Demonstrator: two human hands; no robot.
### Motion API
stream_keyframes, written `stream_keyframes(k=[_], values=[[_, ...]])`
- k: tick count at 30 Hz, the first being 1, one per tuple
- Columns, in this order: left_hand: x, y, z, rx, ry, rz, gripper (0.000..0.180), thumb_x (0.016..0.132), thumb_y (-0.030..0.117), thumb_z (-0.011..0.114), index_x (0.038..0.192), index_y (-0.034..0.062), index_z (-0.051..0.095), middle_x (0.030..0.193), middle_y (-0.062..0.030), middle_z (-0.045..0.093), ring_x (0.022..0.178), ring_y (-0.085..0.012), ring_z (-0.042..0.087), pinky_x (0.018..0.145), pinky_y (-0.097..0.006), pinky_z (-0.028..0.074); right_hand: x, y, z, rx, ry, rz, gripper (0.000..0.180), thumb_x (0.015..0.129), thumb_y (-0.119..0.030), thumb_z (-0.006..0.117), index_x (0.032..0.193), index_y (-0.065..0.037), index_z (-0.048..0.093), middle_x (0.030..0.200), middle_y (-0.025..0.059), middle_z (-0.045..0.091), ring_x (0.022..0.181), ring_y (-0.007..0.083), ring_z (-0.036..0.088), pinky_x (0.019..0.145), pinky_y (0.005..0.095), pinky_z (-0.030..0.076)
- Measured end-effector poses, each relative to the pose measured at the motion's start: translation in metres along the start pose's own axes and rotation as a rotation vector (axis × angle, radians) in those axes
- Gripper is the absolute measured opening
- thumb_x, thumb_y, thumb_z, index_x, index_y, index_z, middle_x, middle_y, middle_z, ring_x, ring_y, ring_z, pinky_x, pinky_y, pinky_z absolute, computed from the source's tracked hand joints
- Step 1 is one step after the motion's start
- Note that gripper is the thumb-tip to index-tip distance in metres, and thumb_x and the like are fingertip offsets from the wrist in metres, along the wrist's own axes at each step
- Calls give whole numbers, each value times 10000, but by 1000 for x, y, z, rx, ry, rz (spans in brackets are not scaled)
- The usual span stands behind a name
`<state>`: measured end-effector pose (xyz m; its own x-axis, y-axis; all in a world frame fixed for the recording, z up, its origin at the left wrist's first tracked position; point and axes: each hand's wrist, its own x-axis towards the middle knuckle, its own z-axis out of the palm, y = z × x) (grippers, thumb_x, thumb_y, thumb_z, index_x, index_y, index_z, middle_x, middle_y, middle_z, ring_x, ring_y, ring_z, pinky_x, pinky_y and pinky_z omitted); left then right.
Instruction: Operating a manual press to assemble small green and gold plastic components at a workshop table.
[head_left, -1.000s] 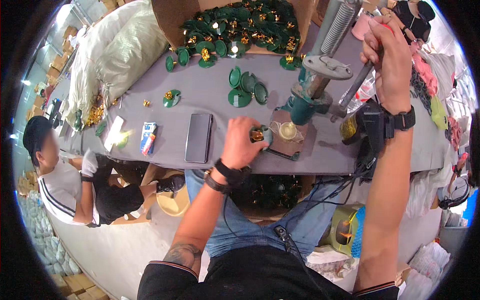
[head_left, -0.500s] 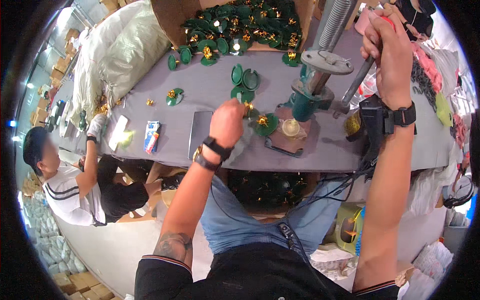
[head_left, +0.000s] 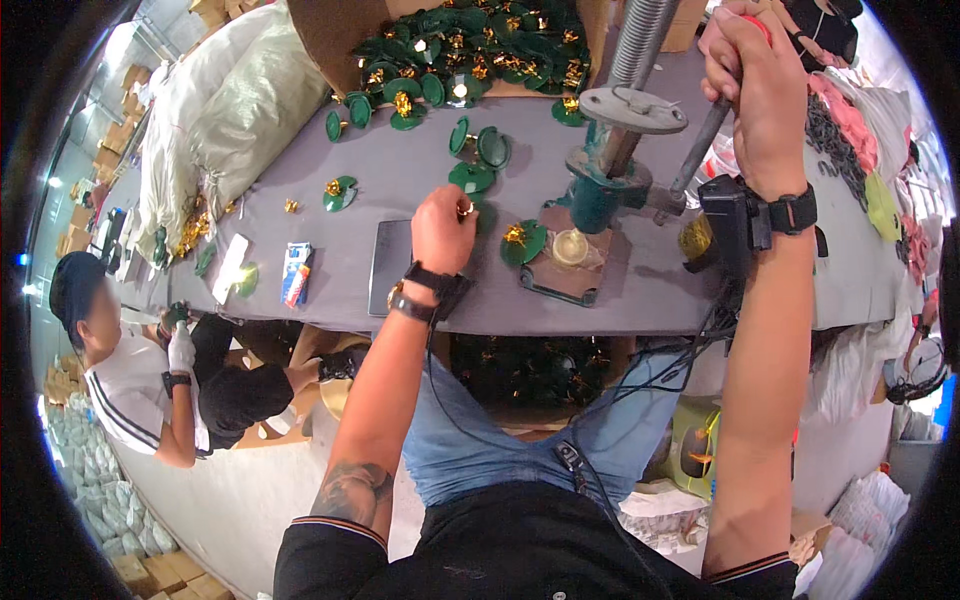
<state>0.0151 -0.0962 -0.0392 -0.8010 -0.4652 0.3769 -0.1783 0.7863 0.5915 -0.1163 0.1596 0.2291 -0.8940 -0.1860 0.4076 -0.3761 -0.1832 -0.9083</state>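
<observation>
My left hand (head_left: 443, 232) is closed above the table, its fingers pinched. A small shiny bit shows at the fingertips; what it belongs to is hidden. My right hand (head_left: 758, 95) is wrapped round the red-topped end of the lever (head_left: 703, 148) of a green hand press (head_left: 603, 198). Under the press, a cream round die (head_left: 570, 247) sits on the base plate (head_left: 560, 290). Left of the die, touching the plate's edge, lies a green disc with a gold bow (head_left: 523, 242). Several plain green discs (head_left: 472, 178) lie just beyond my left hand.
Behind stands an open cardboard box (head_left: 318, 45) heaped with green, gold-bowed discs. A dark tablet-like slab (head_left: 390, 268) and a blue-white packet (head_left: 297, 272) lie to the left, near white sacks (head_left: 250, 110). A seated co-worker (head_left: 140, 370) is at far left. Cables (head_left: 690, 350) hang at the table's front edge.
My left hand has drawn slightly away from the press, and the gold-bowed piece by its fingertips no longer shows. My right hand stays on the lever. The co-worker's gloved hand has dropped from table to lap.
</observation>
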Motion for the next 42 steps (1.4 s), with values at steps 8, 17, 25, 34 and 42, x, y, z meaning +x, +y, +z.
stream_keyframes(k=[8, 17, 25, 34, 42], values=[[-18, 94, 6, -441, -254, 151, 397, 744, -36, 785, 1064, 10, 554, 886, -115, 662, 817, -244, 675, 729, -368, 533, -2, 5, -1, 34, -25, -56, 80, 1019, -198, 568, 1035, -129, 532, 674, -61, 425, 511, 57, 404, 496, 229, 368], [-23, 91, 3, -640, -336, 97, 403, 735, -49, 809, 1061, 16, 580, 865, -109, 640, 783, -255, 647, 709, -351, 520, -1, 2, 0, -12, -22, -26, 87, 1013, -200, 565, 1019, -118, 533, 676, -49, 446, 505, 59, 410, 488, 239, 391], [-29, 66, -32, -277, -163, 107, 308, 720, 4, 828, 934, 12, 606, 809, -152, 660, 758, -336, 661, 688, -393, 518, 0, 2, -5, -7, -37, -21, 87, 1018, -207, 553, 1020, -122, 532, 685, -53, 440, 511, 55, 407, 500, 236, 388], [-21, 104, -71, 56, -48, 130, 333, 716, 4, 823, 964, 9, 600, 835, -179, 680, 819, -376, 689, 705, -399, 529, -2, 0, -5, 1, -45, -23, 89, 1021, -207, 558, 1037, -124, 531, 682, -55, 436, 512, 53, 400, 502, 234, 373], [-33, 109, 30, -466, -203, 14, 418, 728, 41, 860, 1032, 0, 576, 859, -148, 689, 791, -296, 700, 720, -377, 546, 0, 6, -10, 26, -81, -33, 97, 1037, -231, 561, 1042, -137, 537, 681, -68, 419, 505, 43, 378, 486, 216, 340]])
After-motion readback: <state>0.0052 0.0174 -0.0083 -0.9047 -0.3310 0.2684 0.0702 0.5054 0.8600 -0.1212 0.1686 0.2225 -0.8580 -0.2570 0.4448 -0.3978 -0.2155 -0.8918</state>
